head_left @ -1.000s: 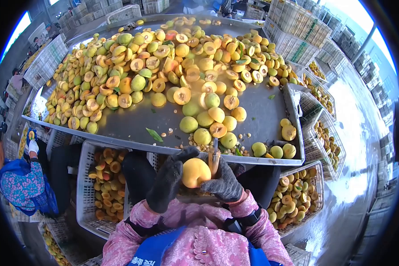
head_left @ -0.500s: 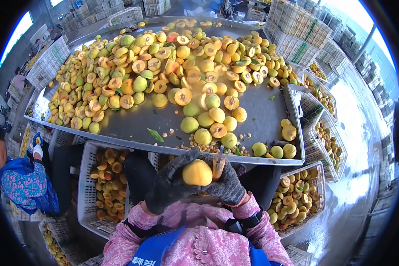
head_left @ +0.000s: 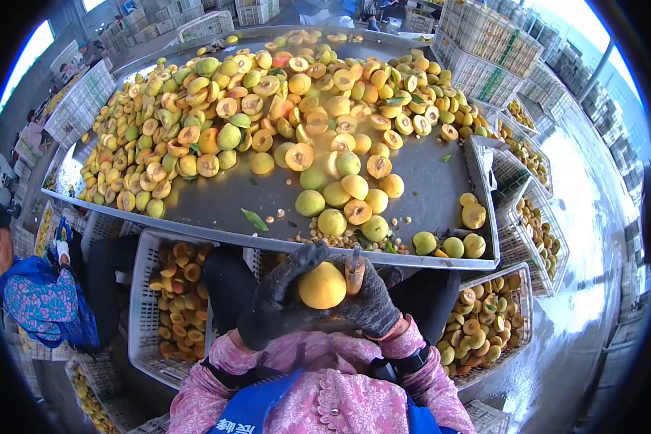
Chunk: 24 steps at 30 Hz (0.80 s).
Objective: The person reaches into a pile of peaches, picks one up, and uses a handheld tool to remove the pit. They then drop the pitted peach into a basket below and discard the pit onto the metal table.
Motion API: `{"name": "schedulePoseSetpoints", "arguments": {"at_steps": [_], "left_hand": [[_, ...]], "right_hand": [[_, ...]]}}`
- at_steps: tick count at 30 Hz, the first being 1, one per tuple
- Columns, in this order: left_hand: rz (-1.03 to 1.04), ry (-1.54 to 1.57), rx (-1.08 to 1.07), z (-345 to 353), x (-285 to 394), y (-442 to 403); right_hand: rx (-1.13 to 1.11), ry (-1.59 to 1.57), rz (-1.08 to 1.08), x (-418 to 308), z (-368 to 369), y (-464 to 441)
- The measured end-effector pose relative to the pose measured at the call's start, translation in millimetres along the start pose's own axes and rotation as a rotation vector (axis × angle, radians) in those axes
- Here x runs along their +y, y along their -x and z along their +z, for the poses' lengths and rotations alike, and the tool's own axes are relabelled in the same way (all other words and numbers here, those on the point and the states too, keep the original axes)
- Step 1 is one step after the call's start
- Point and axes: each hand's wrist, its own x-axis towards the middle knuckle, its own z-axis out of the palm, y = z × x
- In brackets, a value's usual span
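Observation:
My left hand (head_left: 273, 298), in a dark grey glove, is closed around the left side of a whole yellow peach (head_left: 322, 286). My right hand (head_left: 375, 302), gloved alike, grips a small tool with a brownish handle (head_left: 355, 276) standing upright beside the fruit. The tool's working end is unclear, and the right fingers also reach under the peach. Both hands are over my lap, just in front of the metal table (head_left: 224, 210). Past its rim lie whole peaches (head_left: 332, 222) and cut halves (head_left: 357, 212), with loose pits (head_left: 318, 235) among them.
A crate of halves (head_left: 139, 311) stands at my left, another crate (head_left: 526, 311) at my right. The table's raised rim (head_left: 441, 263) runs before my hands. Stacked crates (head_left: 484, 58) rise at the back right. A co-worker in a blue apron (head_left: 47, 300) sits at far left.
The peach has turned slightly in my hands, and the tool has shifted a little beside it. The co-worker's gloved hand at far left has moved slightly. The pile looks the same.

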Motion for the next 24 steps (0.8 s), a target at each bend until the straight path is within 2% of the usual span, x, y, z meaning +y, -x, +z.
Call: {"name": "schedulePoseSetpoints", "arguments": {"at_steps": [1, 4, 7, 10, 12, 16, 19, 21, 23, 24], "left_hand": [[0.014, -0.006, 0.000, 0, 0, 0], [0.023, -0.024, -0.007, 0, 0, -1], [-0.059, -0.082, -0.043, -6, 1, 3], [-0.141, -0.156, -0.083, -10, 3, 7], [-0.119, -0.126, -0.060, -9, 2, 6], [-0.123, -0.364, -0.041, -5, 9, 0], [-0.183, -0.386, -0.014, -1, 4, 6], [-0.255, -0.340, -0.003, 0, -6, 12], [-0.217, -0.552, -0.027, 2, -13, 18], [-0.219, -0.552, -0.027, 1, -14, 19]], "right_hand": [[0.002, -0.058, 0.015, -1, 0, 0], [0.020, 0.110, -0.088, 2, 0, 0], [-0.011, -0.279, 0.022, -9, -3, -3], [-0.017, -0.328, 0.082, -13, -5, -1], [-0.012, -0.479, 0.174, -12, -2, -1], [0.023, -0.665, 0.349, -16, 1, -1], [-0.004, -0.525, 0.193, -20, 1, -5], [0.015, -0.532, 0.208, -9, 5, -2], [0.010, -0.532, 0.221, -5, 6, -2], [-0.006, -0.530, 0.230, -6, 5, -4]]}}
